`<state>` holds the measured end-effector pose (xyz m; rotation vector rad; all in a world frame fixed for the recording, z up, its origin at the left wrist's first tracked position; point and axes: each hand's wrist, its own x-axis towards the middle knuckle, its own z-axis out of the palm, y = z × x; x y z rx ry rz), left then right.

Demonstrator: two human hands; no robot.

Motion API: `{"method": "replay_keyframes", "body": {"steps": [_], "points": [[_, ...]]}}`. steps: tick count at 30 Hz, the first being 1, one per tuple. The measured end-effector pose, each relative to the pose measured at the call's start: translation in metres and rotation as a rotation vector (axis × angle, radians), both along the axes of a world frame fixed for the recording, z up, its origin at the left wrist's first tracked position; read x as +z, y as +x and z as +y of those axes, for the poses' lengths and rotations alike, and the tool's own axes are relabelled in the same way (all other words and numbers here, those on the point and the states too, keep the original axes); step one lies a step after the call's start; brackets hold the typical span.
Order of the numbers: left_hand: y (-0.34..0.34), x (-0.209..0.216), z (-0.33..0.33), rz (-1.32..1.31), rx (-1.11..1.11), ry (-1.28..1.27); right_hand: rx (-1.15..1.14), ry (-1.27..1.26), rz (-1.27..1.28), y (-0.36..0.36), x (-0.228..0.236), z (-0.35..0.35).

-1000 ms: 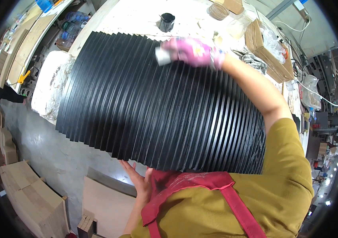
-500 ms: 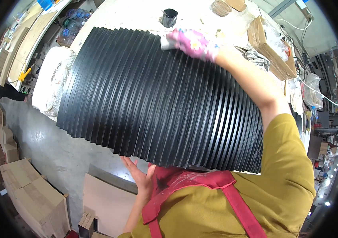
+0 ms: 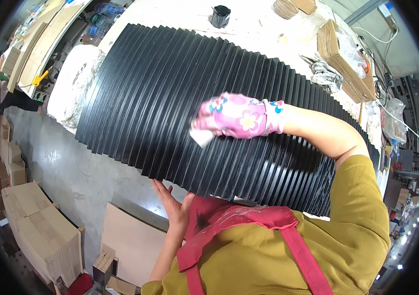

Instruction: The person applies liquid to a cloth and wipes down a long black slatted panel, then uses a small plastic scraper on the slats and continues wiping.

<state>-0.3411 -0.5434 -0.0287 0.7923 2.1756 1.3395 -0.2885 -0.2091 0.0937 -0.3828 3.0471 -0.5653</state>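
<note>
Cardboard stacks (image 3: 42, 231), flat and tan, stand on the grey floor well left of the left hand (image 3: 172, 204). That bare hand is spread open, palm and fingers pressed against the near edge of the bellows (image 3: 145, 103), gripping nothing. The bellows is a broad black sheet of sharp, glossy pleats, tilted off the white table (image 3: 180, 12) and blocking most of it. Right of and above the left hand, the right hand (image 3: 236, 118), in a pink flowered glove, presses a small white cloth (image 3: 200, 137) onto the pleats, fingers curled over it. Beyond it, a black cup (image 3: 219, 15) sits on the table, its contents unseen. Further right, an open carton (image 3: 342, 59) holds crumpled clear plastic.
</note>
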Motion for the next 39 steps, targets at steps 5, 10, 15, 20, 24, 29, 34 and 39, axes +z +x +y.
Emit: {"method": "replay_keyframes", "body": {"steps": [5, 10, 15, 20, 24, 29, 34, 39], "points": [[0.012, 0.007, 0.008, 0.053, 0.029, 0.005, -0.726, -0.348, -0.174, -0.023, -0.005, 0.073], [0.024, 0.000, 0.009, 0.120, 0.008, -0.006, -0.260, 0.095, 0.396, -0.011, -0.025, -0.027], [0.023, 0.005, 0.015, 0.188, -0.005, -0.017, -0.059, -0.126, 0.184, -0.006, -0.012, -0.056], [0.023, 0.009, 0.016, 0.142, 0.002, 0.004, -0.347, 0.003, 0.289, -0.017, -0.018, -0.045], [0.024, 0.001, 0.015, 0.194, -0.027, -0.024, 0.106, -0.072, 0.260, -0.001, -0.016, -0.116], [0.029, 0.003, 0.017, 0.173, -0.010, -0.006, -0.099, -0.158, 0.206, -0.042, -0.003, -0.092], [0.027, -0.016, 0.018, 0.192, 0.003, 0.065, 0.256, -0.136, 0.066, 0.008, -0.006, -0.131], [0.024, 0.004, 0.019, 0.157, 0.004, 0.014, -0.290, 0.070, 0.552, -0.046, -0.012, -0.070]]}}
